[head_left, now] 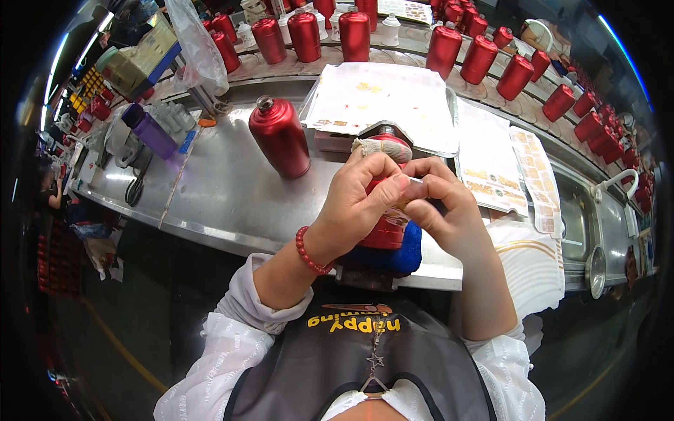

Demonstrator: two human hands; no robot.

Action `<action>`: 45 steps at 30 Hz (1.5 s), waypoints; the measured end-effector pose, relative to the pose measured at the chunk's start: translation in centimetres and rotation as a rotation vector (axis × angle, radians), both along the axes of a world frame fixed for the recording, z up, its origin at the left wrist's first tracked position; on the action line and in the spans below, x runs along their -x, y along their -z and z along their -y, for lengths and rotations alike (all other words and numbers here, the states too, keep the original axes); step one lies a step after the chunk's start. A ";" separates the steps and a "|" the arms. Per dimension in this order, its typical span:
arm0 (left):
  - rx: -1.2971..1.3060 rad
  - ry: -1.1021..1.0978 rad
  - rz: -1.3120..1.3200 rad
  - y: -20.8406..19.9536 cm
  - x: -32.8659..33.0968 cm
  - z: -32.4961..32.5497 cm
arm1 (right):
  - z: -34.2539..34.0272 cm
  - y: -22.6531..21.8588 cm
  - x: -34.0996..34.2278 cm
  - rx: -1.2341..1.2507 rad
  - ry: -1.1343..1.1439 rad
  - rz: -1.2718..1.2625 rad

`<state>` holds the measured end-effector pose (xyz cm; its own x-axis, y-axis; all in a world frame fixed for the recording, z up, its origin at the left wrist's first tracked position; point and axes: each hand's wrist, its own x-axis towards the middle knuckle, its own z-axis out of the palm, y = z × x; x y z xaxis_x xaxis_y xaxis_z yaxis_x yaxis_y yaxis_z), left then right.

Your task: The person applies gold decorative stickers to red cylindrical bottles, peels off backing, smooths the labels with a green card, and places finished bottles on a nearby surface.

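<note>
1. Two grips, the left grip [358, 196] and the right grip [453, 207], meet over the red bottle [382, 237]; it sits between them, neck pointing away from the person, against a blue cloth [414, 258] near the front edge of the metal surface [217, 189].

2. Both grips are narrow, thumbs and fingers bent in close. A small pale piece [415, 180] shows among the fingertips, but I cannot tell which of them, if either, pinches it.

3. The step in hand looks like settling a thin gold-marked film [398, 219] on the bottle's side. It appears creased, so light thumb strokes from the middle outward should serve better than tugging at one edge.

4. Let one grip steady the bottle while the other smooths; if both pull at once, the film could stretch, tear or skew.

5. Check that the pattern sits straight before pressing firmly.

6. Mind the left elbow: a standing bottle [279, 140] is near that forearm, and printed sheets [379, 98] lie just beyond the work.
</note>
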<state>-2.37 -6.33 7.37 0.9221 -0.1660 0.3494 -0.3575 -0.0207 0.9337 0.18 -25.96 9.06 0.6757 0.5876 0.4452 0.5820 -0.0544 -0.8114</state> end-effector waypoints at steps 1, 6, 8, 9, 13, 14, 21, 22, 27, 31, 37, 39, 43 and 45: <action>0.018 0.009 -0.017 0.0 -0.1 0.0 | 0.0 0.1 0.0 -0.008 0.006 0.013; 0.035 0.032 -0.026 -0.3 -0.1 -0.1 | 0.0 0.5 0.2 -0.063 0.013 -0.063; -0.077 -0.067 0.194 -0.2 -0.2 0.5 | 0.1 0.7 0.0 -0.039 0.037 -0.042; -0.132 -0.117 0.303 -0.2 -0.2 0.8 | 0.2 0.7 -0.1 -0.026 0.049 -0.032; -0.164 -0.081 0.188 -0.8 -0.1 0.7 | 0.4 0.9 -0.1 0.017 0.056 0.001; -0.148 -0.082 0.191 -0.7 -0.2 0.8 | 0.4 0.9 0.0 0.006 0.053 -0.021; -0.088 -0.089 0.209 -0.3 -0.5 0.6 | 1.2 -0.5 -0.6 0.034 0.249 0.160; -0.102 -0.104 0.246 -0.2 -0.7 0.5 | 1.2 -0.9 -0.8 0.054 0.251 0.176; -0.118 -0.049 0.201 -0.9 -1.1 -0.1 | 0.9 -1.7 -2.4 0.117 0.141 0.269; 0.080 0.098 -0.024 0.4 -1.5 -0.4 | 0.6 -2.9 -3.3 0.114 0.147 0.170; 0.032 0.061 -0.081 0.6 -2.7 -0.7 | -0.1 -3.6 -6.7 0.098 0.194 0.160; -0.049 -0.005 -0.080 0.5 -3.1 -0.9 | -0.4 -3.5 -8.5 0.111 0.212 0.156; -0.145 -0.118 -0.048 1.5 -4.8 -1.8 | -1.3 -2.3 -13.8 0.115 0.221 0.146; -0.101 -0.134 -0.066 2.1 -5.3 -2.1 | -1.6 -1.2 -16.8 0.142 0.256 0.052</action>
